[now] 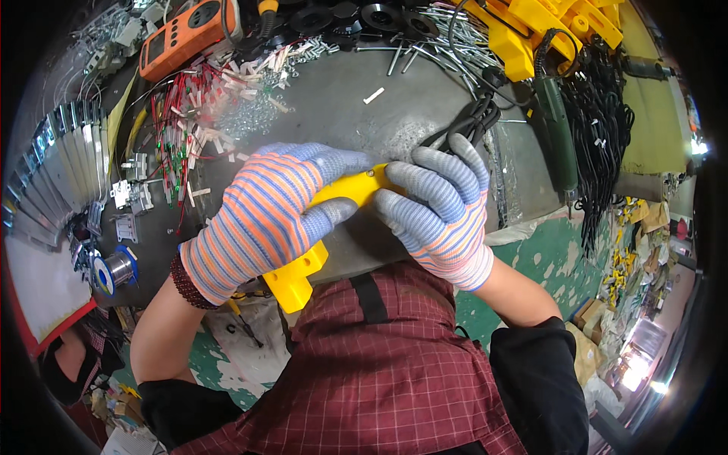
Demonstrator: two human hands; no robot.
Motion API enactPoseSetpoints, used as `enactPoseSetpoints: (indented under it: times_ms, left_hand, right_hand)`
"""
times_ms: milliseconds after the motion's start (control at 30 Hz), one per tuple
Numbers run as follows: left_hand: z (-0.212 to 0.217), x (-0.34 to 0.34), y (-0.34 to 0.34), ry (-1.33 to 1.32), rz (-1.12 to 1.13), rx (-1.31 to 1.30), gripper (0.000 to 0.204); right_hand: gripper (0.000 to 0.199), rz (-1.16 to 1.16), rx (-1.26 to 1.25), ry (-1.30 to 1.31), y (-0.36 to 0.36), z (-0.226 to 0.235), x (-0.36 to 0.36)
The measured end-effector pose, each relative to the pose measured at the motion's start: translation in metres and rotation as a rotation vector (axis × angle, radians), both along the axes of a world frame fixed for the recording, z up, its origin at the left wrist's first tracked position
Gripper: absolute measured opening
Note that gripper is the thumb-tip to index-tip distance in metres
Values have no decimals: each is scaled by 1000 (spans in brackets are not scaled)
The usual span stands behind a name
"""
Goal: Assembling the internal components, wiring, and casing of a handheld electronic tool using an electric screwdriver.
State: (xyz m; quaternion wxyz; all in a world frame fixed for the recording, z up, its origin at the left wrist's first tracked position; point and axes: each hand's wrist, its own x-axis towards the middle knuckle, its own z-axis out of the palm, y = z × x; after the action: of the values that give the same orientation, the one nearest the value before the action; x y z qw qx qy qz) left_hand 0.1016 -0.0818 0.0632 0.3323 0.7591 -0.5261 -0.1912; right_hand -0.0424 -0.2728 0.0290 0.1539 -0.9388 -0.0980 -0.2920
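A plastic part [350,187] sits between left hand [258,208] and right hand [444,216], a wire spool [117,269] left, a power tool [556,129] right, bolts [447,38] beyond, apparently on the bench [326,98].

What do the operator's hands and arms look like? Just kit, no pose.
Left hand and right hand: knit gloves with orange, blue and pale stripes, grey-blue at the fingertips. Dark red beaded bracelet on the left. Black sleeves end near the elbows.
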Motion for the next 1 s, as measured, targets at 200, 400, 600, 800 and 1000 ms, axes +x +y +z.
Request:
enactPoseSetpoints:
  times_ms: [200,400,600,800,1000]
  left_hand:
    - [-6,28,-41,-6,214,32,27]
    - [-25,56,-128,-603,336,287,35]
    - [-11,62,-133,-519,301,540,33]
    - [-10,55,-75,-571,210,624,33]
    - [-21,43,-101,-872,135,504,22]
  right_hand:
    - [31,80,14,50,-37,19,10]
    - [14,-286,-186,324,-95,26,97]
    - [18,-301,-391,499,-105,13,131]
    - [21,-80,532,217,-105,39,75]
    - [49,-42,1058,287,-34,52,15]
